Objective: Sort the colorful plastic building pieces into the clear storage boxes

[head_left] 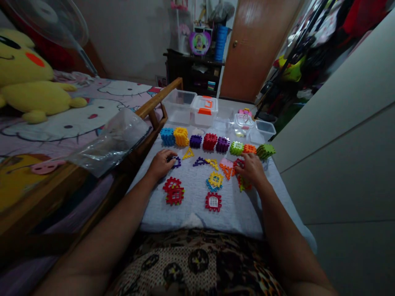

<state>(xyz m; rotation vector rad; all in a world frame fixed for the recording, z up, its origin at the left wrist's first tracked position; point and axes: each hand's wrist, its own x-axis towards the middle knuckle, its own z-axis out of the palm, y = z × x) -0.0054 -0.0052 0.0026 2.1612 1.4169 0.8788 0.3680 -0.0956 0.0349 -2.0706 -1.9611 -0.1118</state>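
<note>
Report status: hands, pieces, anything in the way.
Left hand touching purple piece on cloth. Right hand resting on red piece, loose pieces under its palm. Row of cubes just beyond fingertips.

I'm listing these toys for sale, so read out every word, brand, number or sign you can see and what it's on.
No text reads clearly anywhere.
Bed sheet: cartoon cat faces only, no words.
Purple toy on the dark shelf: a picture on its front; any lettering is too blurred.
Clear box with orange latch: no label legible.
Plastic blocks: no print visible.
</note>
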